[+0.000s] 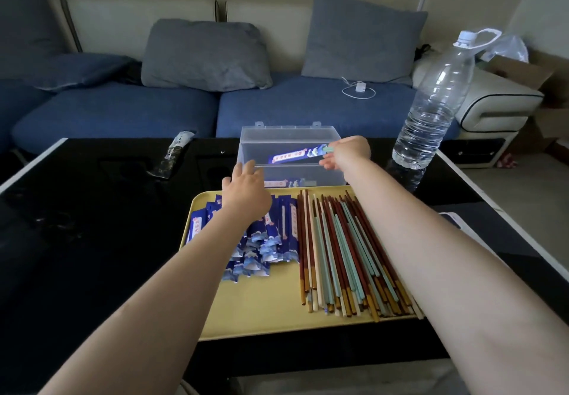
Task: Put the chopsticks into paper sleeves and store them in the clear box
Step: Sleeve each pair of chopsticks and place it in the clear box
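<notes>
Holding sleeved chopsticks (pixel 297 155) over clear box (pixel 277 136), right hand (pixel 348 153) grip apparently at end.

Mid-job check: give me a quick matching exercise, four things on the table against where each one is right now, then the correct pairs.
Things:
1. Blue paper-sleeved chopsticks pair
2. Loose red, teal and cream chopsticks
3. Clear plastic water bottle
4. Pile of empty blue paper sleeves

Places:
A. Left half of the yellow tray
B. Standing on the black table, right of the clear plastic box
C. Pinched in the right hand over the box opening
D. Right half of the tray

Pairs: 1-C, 2-D, 3-B, 4-A
</notes>
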Demonstrator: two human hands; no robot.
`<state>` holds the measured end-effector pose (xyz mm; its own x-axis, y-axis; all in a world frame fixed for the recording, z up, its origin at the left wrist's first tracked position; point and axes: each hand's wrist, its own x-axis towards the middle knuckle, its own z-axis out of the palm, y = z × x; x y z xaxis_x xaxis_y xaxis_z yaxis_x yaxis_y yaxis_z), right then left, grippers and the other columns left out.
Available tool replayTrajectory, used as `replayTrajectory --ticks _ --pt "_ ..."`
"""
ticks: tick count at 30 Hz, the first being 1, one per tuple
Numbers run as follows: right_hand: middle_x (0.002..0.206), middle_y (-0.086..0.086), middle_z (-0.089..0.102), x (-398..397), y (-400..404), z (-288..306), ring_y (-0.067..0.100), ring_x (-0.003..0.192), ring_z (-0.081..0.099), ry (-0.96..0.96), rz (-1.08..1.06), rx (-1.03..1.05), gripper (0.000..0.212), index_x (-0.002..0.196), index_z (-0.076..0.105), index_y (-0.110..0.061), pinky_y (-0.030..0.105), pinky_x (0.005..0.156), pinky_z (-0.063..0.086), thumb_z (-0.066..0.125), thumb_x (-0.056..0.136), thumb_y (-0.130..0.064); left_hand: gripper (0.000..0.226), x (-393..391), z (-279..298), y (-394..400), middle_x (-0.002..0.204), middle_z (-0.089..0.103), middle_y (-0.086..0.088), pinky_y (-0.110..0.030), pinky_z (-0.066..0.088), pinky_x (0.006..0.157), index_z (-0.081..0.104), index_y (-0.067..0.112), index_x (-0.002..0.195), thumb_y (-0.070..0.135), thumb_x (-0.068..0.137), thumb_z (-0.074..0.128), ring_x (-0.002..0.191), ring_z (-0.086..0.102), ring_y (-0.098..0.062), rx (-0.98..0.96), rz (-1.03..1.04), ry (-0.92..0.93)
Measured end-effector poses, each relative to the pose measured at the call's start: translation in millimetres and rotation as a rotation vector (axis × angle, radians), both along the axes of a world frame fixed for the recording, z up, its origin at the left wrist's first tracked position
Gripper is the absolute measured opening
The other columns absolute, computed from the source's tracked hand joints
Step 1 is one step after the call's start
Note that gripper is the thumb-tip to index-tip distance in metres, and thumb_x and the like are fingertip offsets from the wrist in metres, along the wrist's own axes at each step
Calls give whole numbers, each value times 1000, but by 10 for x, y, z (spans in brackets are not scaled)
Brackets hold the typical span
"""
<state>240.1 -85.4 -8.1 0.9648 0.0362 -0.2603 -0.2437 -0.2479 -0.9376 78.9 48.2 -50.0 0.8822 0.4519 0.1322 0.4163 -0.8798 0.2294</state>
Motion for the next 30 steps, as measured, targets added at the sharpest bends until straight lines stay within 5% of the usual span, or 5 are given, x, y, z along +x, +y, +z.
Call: replayTrajectory --ticks 7,16,20,23,30 --pt "103 15 68 -133 456 49 21 44 61 11 334 -238 19 114 54 0 23 35 45 43 108 -13 55 47 -48 -27 157 28 -3 -45 30 112 40 16 147 19 93 51 147 18 -25 -9 24 -28" --pt "84 15 65 -202 293 119 26 66 72 -151 389 -405 37 140 52 -6 23 46 52 40 108 -21 55 18 -26 -26 162 19 -4 -46 27 115 40 16 147 20 94 53 151 9 -26 -24 -1 11" --pt "77 4 69 -371 90 164 12 53 64 -409 333 -367 32 128 63 -16 16 45 47 42 106 -25 52 -22 -57 -46 165 11 -5 -47 25 117 42 18 146 17 95 53 152 3 -27 -86 -15 21" --pt "81 2 69 -580 10 63 10 55 61 -487 413 -427 20 104 68 -16 18 49 45 48 103 -22 42 -77 -23 -101 153 34 -7 -44 34 109 53 18 138 17 96 50 141 28 -28 -84 -32 10" --pt "82 8 66 -1081 -33 -295 18 53 59 -192 852 -1027 27 88 60 -10 26 51 45 57 99 -35 33 -179 6 -278 125 56 -9 -39 46 89 69 19 120 22 99 43 117 50 -28 -12 -145 208"
